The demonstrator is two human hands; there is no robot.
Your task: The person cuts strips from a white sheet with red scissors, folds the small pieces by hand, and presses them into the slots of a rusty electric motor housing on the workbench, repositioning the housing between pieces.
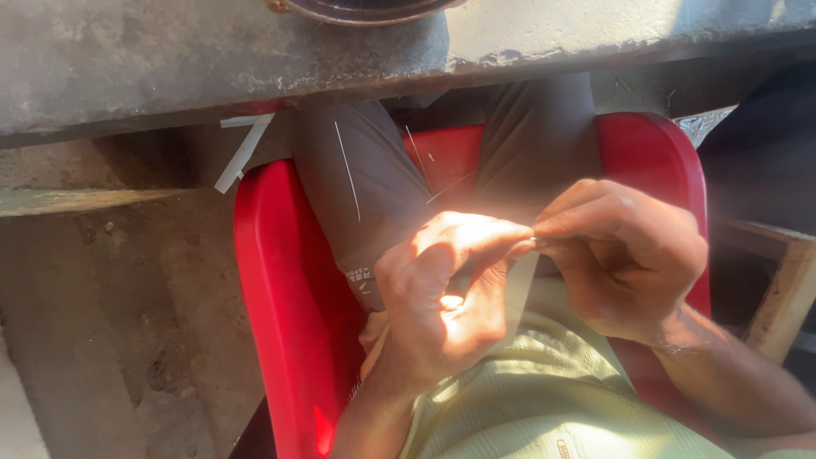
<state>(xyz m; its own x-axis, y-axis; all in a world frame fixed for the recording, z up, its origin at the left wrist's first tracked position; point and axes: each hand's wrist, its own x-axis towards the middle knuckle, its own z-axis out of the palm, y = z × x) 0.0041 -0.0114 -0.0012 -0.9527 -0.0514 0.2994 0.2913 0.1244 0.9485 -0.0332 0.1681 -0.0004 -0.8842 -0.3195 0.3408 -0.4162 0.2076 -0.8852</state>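
My left hand (446,289) and my right hand (625,255) meet over my lap, fingertips pinched together. A narrow pale strip (520,289) hangs down from the pinch towards my light green shirt (544,399). The fingers hide most of what they grip. I sit on a red plastic chair (280,289), with my knees in grey trousers (365,187) pointing away. A few thin white threads (347,170) lie on the left trouser leg.
A heavy, worn grey slab edge (212,68) runs across the top, just beyond my knees. A white strip (242,153) hangs under it at the left. Dirty concrete floor (110,306) lies left of the chair; a wooden frame (782,289) stands at the right.
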